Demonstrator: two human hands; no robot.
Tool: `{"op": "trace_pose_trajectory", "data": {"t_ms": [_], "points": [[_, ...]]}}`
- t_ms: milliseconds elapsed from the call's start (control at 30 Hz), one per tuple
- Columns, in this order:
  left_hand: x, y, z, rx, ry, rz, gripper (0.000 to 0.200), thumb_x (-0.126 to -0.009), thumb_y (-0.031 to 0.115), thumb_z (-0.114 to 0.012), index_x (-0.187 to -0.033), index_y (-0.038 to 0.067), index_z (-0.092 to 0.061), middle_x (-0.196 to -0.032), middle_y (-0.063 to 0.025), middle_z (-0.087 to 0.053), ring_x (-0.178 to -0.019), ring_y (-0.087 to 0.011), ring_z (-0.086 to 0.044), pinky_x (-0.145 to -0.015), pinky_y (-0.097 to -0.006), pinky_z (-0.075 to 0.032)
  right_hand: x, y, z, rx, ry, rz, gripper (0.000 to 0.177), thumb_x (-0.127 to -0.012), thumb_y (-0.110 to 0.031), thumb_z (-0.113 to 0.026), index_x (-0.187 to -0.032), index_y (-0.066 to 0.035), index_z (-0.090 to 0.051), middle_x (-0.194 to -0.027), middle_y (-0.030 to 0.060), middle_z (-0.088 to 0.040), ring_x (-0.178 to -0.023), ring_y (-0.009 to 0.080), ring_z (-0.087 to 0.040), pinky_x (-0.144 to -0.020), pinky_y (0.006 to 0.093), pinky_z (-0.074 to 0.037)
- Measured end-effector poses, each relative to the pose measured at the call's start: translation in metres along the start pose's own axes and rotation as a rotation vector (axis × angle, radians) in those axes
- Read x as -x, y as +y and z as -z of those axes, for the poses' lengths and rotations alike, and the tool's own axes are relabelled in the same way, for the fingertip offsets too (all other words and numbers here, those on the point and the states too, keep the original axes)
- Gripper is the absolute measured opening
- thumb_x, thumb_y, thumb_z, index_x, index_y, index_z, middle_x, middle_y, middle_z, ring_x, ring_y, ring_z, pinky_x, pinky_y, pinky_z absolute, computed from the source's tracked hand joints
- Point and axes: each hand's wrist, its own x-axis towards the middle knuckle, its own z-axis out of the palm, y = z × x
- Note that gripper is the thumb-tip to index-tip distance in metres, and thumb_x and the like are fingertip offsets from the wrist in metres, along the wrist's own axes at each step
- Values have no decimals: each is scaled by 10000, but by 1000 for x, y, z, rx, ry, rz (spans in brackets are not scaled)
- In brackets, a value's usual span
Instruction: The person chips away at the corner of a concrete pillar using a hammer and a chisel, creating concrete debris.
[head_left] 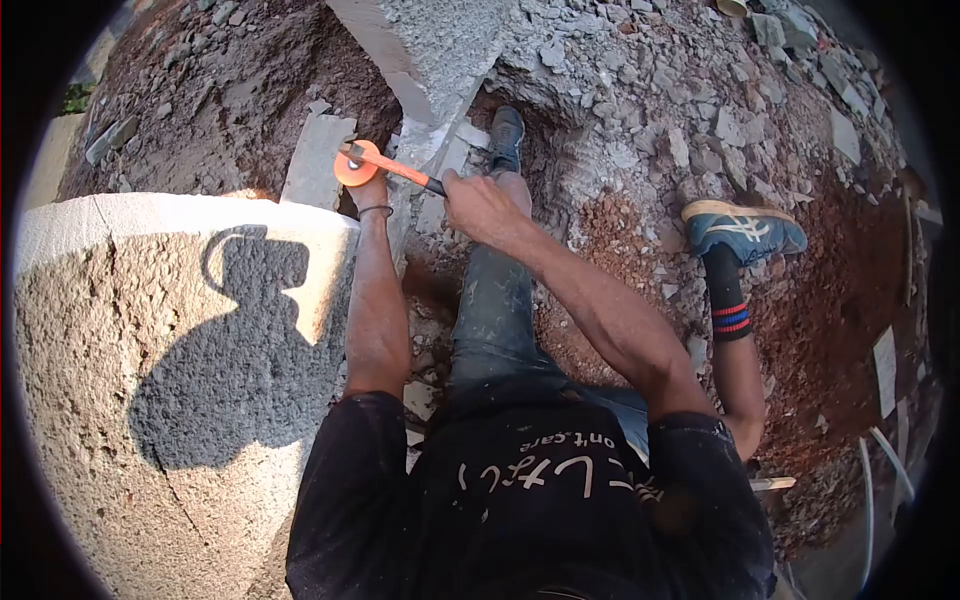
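Note:
My left hand (pixel 367 192) is closed around a chisel whose round orange hand guard (pixel 352 168) sits just above my fingers; a bracelet circles that wrist. My right hand (pixel 478 205) grips the black end of a hammer (pixel 400 170) with an orange handle. The hammer's metal head rests at the chisel's top, above the guard. The chisel's tip is hidden behind my hand, beside a broken grey concrete slab (pixel 425 60) and a flat slab piece (pixel 315 160).
A large rough concrete ring (pixel 150 350) fills the left, with my shadow on it. My feet, in a dark shoe (pixel 506 135) and a blue shoe (pixel 745 230), stand in red soil strewn with grey rubble (pixel 650 100). White pipes (pixel 885 450) lie at the right.

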Motion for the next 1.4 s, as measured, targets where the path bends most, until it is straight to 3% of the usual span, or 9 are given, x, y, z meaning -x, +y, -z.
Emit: {"op": "trace_pose_trajectory", "data": {"t_ms": [100,167,367,600,633,867,1000,1100,1400], "points": [[-16,-38,1,-454,-35,-346,572,-725,137,-744,-1228,28,-494,-1195,-82,-572,-1114,-200,-538,-959,-325,-416,-7,-14,18,44,-46,-30,191,-852,-164,-581,-853,2,-485,-638,196,-597,-603,399,-612,-535,486,-464],[-5,4,4,-144,-185,99,530,-755,146,-730,-1218,26,-500,-1198,-83,-574,-1107,-194,-542,-954,-328,-421,-15,-61,78,-149,107,110,227,-836,-195,-619,-846,-2,-500,-596,171,-574,-546,357,-607,-491,436,-463],[-24,-56,-3,9,-142,-131,481,-784,140,-712,-1205,27,-509,-1185,-75,-578,-1089,-196,-551,-942,-328,-433,-40,-102,81,-639,624,346,277,-767,-207,-695,-837,-11,-513,-590,141,-575,-549,296,-630,-490,372,-480],[-15,-21,0,-248,-65,-209,571,-656,104,-759,-1165,24,-513,-1120,-78,-575,-1042,-204,-562,-937,-342,-438,-14,-20,39,102,-89,-10,147,-733,-41,-573,-872,7,-576,-678,215,-602,-684,383,-636,-637,480,-483],[-15,-18,6,-157,-207,130,546,-674,96,-744,-1162,19,-511,-1103,-73,-588,-1058,-205,-555,-963,-354,-419,-14,-40,55,-26,-17,52,139,-731,-50,-578,-856,8,-572,-666,211,-595,-671,377,-633,-623,476,-480],[-14,-35,-8,-85,-32,-77,602,-726,144,-758,-1249,41,-479,-1218,-70,-560,-1133,-198,-526,-1006,-340,-387,-57,-118,94,-608,732,393,123,-726,-46,-593,-817,-6,-519,-560,107,-545,-496,208,-550,-523,287,-460],[-6,-21,2,19,-140,60,554,-699,95,-721,-1203,32,-499,-1142,-60,-576,-1088,-189,-538,-950,-315,-413,-22,12,-1,160,-178,-49,169,-745,-40,-582,-902,8,-546,-705,187,-627,-706,386,-635,-627,451,-494],[-15,-34,-2,-543,-49,-314,455,-708,126,-673,-1129,19,-536,-1128,-85,-587,-1072,-238,-547,-958,-348,-418,-18,-6,27,136,-96,-20,180,-741,-36,-569,-912,21,-558,-696,224,-608,-698,396,-630,-659,478,-489],[-8,-37,-6,91,-117,-40,584,-732,153,-747,-1236,28,-478,-1209,-80,-565,-1138,-213,-525,-998,-338,-399,-48,-87,79,-414,426,317,176,-729,-63,-606,-862,17,-523,-704,211,-601,-685,351,-643,-599,439,-497]]}}
